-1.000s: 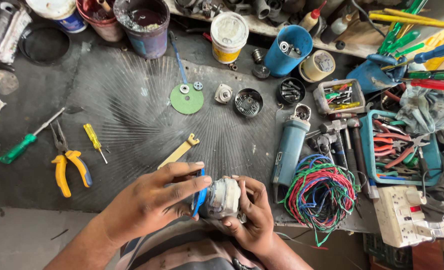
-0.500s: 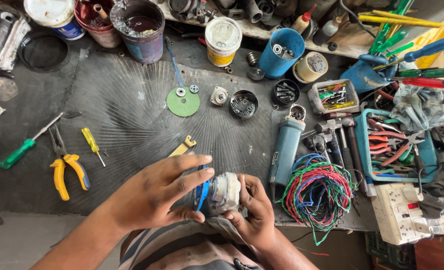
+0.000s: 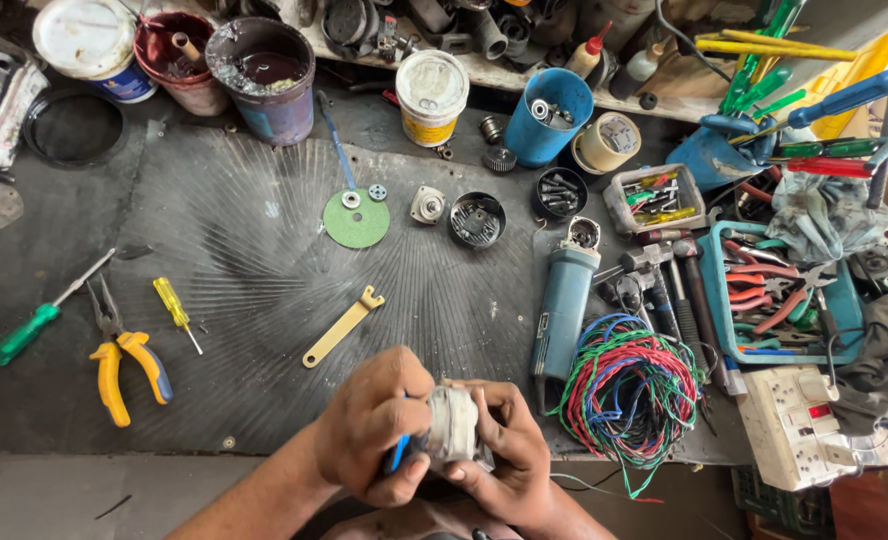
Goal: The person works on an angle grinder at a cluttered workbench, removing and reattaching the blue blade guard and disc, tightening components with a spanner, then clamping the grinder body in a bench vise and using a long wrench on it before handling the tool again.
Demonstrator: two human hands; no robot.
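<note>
Seen from above: dark, scuffed workbench (image 3: 264, 300) filling most of the frame, fine scratches fanning across the middle. Along the top edge, pale wooden shelf (image 3: 484, 68) crowded with metal parts. Grey concrete floor (image 3: 84, 495) in a strip at lower left. Even, soft light, shadows faint. No wall or window in view.

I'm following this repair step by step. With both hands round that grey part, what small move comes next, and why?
Probably press the blue-handled tool a little further into the grey metal part: the left hand grips the tool against it, while the right hand cups and steadies it.
</note>
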